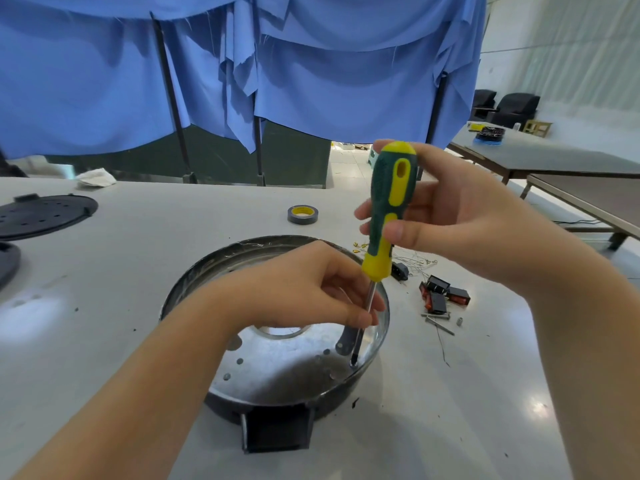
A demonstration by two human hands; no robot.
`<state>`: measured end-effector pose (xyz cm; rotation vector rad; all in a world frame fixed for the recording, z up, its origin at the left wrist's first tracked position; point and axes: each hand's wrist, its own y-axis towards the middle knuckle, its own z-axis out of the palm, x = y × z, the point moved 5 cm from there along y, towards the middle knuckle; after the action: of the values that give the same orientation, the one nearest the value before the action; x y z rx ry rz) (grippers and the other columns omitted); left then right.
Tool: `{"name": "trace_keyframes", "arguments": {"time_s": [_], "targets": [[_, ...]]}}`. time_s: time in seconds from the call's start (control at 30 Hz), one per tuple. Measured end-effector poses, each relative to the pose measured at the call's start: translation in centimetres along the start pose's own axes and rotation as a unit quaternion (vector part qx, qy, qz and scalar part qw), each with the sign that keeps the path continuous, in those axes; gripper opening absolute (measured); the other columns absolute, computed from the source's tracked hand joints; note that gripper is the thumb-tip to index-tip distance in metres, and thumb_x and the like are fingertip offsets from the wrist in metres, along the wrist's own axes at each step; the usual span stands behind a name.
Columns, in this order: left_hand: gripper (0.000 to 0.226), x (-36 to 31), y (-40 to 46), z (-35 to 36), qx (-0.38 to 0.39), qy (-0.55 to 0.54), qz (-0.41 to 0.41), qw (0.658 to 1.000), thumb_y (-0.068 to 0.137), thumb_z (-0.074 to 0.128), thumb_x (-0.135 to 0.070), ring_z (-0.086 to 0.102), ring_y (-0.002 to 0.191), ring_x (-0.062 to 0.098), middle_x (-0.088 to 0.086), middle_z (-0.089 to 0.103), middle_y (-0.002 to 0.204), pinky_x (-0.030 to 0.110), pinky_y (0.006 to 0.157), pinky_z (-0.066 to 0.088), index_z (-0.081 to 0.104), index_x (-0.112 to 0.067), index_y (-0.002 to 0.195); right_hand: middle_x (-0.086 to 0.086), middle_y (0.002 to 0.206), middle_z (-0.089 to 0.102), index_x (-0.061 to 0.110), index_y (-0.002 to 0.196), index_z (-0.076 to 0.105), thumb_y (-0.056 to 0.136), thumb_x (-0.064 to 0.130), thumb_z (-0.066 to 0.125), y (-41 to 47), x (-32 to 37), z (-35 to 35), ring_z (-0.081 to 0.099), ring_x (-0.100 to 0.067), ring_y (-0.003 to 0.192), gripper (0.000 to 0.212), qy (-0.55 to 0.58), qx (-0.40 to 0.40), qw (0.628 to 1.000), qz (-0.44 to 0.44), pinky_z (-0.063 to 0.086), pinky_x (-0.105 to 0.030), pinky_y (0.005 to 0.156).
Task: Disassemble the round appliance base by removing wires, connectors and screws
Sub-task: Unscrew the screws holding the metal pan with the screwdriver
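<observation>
Right hand (460, 216) grips screwdriver (389, 216) handle, left hand (311, 289) pinches its shaft, tip inside round appliance base (277, 379), near its right rim.

On the desk (138, 258), the tape roll (302, 214) lies at 12 o'clock from the round base (277, 368), the removed parts (443, 296) at 3 o'clock.

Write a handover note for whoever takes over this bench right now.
Right hand grips the screwdriver handle, tool near upright.
Left hand pinches its shaft to steady it; the tip sits at a hole on the right of the base.
The base lies mid-table, metal plate up.
Done: switches, wires and loose screws lie on the table to its right.
Left: this screw; whether more remain cannot be told.
</observation>
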<state>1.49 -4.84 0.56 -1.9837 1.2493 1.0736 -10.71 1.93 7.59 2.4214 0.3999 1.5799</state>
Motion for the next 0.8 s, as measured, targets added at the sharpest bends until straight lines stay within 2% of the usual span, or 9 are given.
{"name": "trace_keyframes", "arguments": {"time_s": [0.17,0.3,0.4,0.53,0.6,0.7,0.8], "targets": [[0.015,0.04,0.10,0.07,0.002,-0.018,0.003,1.000,0.080,0.076,-0.008,0.073,0.088,0.016,0.000,0.077,0.090,0.027,0.085,0.057,0.075,-0.013,0.095,-0.003,0.115,0.071,0.023,0.140,0.038,0.080,0.004,0.066,-0.21,0.01,0.44,0.068,-0.021,0.105,0.068,0.047,0.043,0.998,0.007,0.056,-0.027,0.082],[0.010,-0.09,0.13,-0.12,-0.025,0.004,0.008,1.000,0.076,0.080,-0.011,0.073,0.080,0.015,0.000,0.076,0.085,0.025,0.078,0.059,0.075,-0.014,0.084,0.010,0.103,0.073,0.029,0.127,0.053,0.071,0.021,0.075,-0.12,0.08,0.59,0.070,-0.009,0.096,0.061,-0.012,0.025,0.999,0.027,0.054,-0.016,0.072],[0.012,-0.24,0.23,-0.15,-0.047,0.034,0.015,0.998,0.072,0.084,-0.018,0.072,0.077,0.021,0.005,0.075,0.082,0.032,0.077,0.059,0.073,-0.015,0.074,0.020,0.088,0.071,0.031,0.109,0.065,0.062,0.034,0.077,0.07,-0.18,0.63,0.070,-0.002,0.086,0.049,-0.060,0.012,0.997,0.038,0.053,-0.013,0.069],[0.015,-0.34,0.32,-0.18,-0.053,0.050,0.018,0.997,0.071,0.084,-0.021,0.071,0.075,0.023,0.007,0.074,0.081,0.036,0.076,0.058,0.071,-0.014,0.075,0.016,0.087,0.073,0.034,0.098,0.070,0.059,0.043,0.077,0.20,-0.44,0.42,0.070,-0.009,0.082,0.041,-0.092,-0.002,0.995,0.036,0.056,-0.016,0.073],[0.014,-0.29,0.34,-0.23,-0.047,0.044,0.014,0.998,0.072,0.084,-0.019,0.072,0.076,0.021,0.005,0.075,0.081,0.032,0.077,0.059,0.072,-0.013,0.077,0.015,0.089,0.073,0.035,0.098,0.070,0.057,0.045,0.077,0.18,-0.52,0.28,0.070,-0.012,0.084,0.043,-0.095,-0.005,0.995,0.036,0.056,-0.018,0.075],[0.015,-0.18,0.21,-0.22,-0.026,0.017,0.007,0.999,0.076,0.081,-0.013,0.073,0.079,0.014,-0.001,0.076,0.082,0.022,0.078,0.057,0.074,-0.010,0.089,0.012,0.096,0.073,0.034,0.107,0.064,0.058,0.039,0.076,0.08,-0.38,0.11,0.070,-0.015,0.090,0.051,-0.082,0.000,0.996,0.023,0.057,-0.021,0.079],[0.018,-0.15,-0.04,-0.14,-0.002,-0.006,0.002,1.000,0.080,0.077,-0.010,0.073,0.088,0.014,-0.001,0.077,0.090,0.024,0.087,0.056,0.074,-0.011,0.097,0.000,0.101,0.074,0.021,0.119,0.057,0.068,0.016,0.071,-0.18,-0.24,0.38,0.071,-0.019,0.096,0.053,0.013,0.031,0.999,0.017,0.057,-0.022,0.077]]}}
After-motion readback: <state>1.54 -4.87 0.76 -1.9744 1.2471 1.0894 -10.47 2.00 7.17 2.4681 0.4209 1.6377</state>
